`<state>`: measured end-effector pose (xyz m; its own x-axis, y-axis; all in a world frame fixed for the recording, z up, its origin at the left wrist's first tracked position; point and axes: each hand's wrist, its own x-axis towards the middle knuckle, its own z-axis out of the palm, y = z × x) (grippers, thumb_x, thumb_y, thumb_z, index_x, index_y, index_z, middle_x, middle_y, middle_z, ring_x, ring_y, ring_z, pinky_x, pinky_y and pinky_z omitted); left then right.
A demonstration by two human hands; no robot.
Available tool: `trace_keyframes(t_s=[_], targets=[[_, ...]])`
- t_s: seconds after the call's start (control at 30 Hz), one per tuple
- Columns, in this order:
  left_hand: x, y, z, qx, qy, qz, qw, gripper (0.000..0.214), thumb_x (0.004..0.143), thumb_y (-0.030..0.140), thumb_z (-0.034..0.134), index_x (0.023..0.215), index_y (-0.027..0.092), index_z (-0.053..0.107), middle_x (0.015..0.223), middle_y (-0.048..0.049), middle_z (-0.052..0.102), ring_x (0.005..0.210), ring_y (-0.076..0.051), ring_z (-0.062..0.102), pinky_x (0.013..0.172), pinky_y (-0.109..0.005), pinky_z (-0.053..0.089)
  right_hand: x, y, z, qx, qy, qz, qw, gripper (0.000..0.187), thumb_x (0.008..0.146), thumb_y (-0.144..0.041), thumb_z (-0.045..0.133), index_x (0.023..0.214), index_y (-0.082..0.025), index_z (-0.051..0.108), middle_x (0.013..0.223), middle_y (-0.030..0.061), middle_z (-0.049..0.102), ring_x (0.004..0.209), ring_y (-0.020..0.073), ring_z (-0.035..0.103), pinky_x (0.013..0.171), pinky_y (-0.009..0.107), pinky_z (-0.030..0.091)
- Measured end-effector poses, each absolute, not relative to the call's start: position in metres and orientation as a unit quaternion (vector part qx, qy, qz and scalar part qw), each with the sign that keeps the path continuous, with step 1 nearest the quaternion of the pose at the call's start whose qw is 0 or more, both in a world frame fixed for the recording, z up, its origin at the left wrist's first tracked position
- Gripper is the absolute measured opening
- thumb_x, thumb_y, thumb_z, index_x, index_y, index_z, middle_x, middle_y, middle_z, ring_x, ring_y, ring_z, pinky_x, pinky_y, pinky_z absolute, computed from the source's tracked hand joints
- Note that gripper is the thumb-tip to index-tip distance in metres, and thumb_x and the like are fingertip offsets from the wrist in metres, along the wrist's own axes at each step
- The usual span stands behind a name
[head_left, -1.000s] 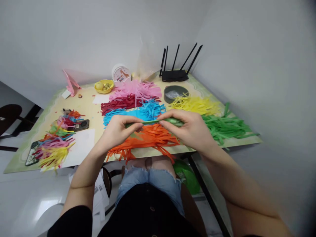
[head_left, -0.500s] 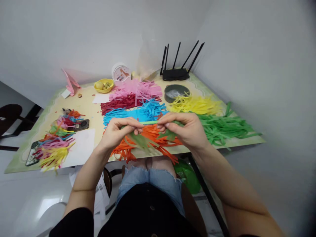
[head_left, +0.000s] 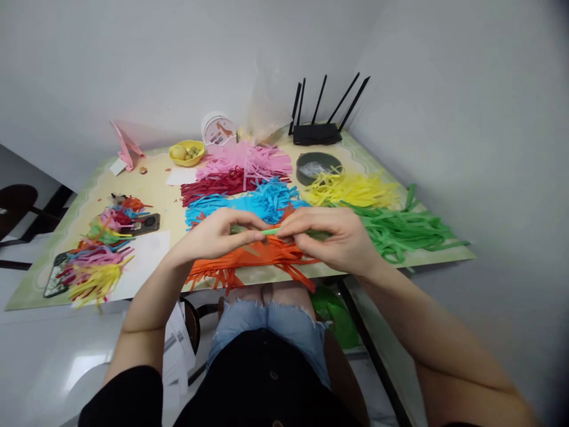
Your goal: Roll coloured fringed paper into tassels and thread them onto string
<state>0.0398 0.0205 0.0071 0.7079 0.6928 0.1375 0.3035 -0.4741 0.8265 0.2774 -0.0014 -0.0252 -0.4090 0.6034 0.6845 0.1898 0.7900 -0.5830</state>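
Both hands meet over the orange paper strips (head_left: 249, 258) near the table's front edge. My left hand (head_left: 217, 234) and my right hand (head_left: 331, 234) each pinch one end of a short green paper strip (head_left: 271, 230), fingers closed, the fingertips only a few centimetres apart. Most of the strip is hidden inside the fingers. A heap of green strips (head_left: 400, 228) lies just right of my right hand, and blue strips (head_left: 249, 204) lie just beyond both hands.
On the table (head_left: 164, 193): yellow strips (head_left: 351, 188), dark red strips (head_left: 217, 187), pink strips (head_left: 249, 160), a grey bowl (head_left: 317, 166), a router (head_left: 317, 133), a yellow bowl (head_left: 186, 153), a white tub (head_left: 217, 130). At left lie mixed coloured bundles (head_left: 100, 261), white paper (head_left: 146, 261) and a phone (head_left: 146, 223).
My hands have drawn closer together, so less of the green strip shows between them. The loose green tails seen hanging below half a second ago are out of sight.
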Motion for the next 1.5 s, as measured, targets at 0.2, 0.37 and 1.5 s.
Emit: trace_keyframes(t_s=[0.2, 0.37, 1.5], targets=[[0.04, 0.023, -0.015, 0.911, 0.303, 0.251, 0.124, 0.025, 0.099, 0.029, 0.054, 0.09, 0.019, 0.075, 0.077, -0.0044, 0.076, 0.071, -0.015, 0.069, 0.081, -0.032, 0.053, 0.291, 0.001, -0.037, -0.221, -0.857, 0.141, 0.442, 0.027, 0.086, -0.01, 0.059, 0.103, -0.021, 0.077, 0.1, 0.0049, 0.078, 0.093, 0.0147, 0.073, 0.087, 0.024, 0.057], [0.03, 0.029, -0.033, 0.919, 0.24, 0.286, -0.126, 0.022, 0.1, 0.02, 0.051, 0.104, 0.024, 0.072, 0.096, -0.0034, 0.079, 0.093, -0.017, 0.072, 0.107, -0.048, 0.044, 0.285, 0.021, -0.034, -0.342, -0.786, 0.363, 0.367, 0.033, 0.091, -0.039, 0.062, 0.115, -0.019, 0.073, 0.113, 0.0072, 0.076, 0.102, 0.0209, 0.071, 0.089, 0.033, 0.055], [-0.003, 0.024, -0.027, 0.48, 0.424, 0.743, 0.193, 0.006, 0.084, 0.025, 0.069, 0.084, 0.019, 0.073, 0.072, -0.0005, 0.066, 0.093, -0.021, 0.068, 0.107, -0.045, 0.05, 0.38, 0.295, -0.108, -0.727, -0.646, 0.167, 0.163, 0.025, 0.097, -0.027, 0.058, 0.109, -0.008, 0.069, 0.117, 0.0175, 0.07, 0.113, 0.0254, 0.065, 0.101, 0.039, 0.048]])
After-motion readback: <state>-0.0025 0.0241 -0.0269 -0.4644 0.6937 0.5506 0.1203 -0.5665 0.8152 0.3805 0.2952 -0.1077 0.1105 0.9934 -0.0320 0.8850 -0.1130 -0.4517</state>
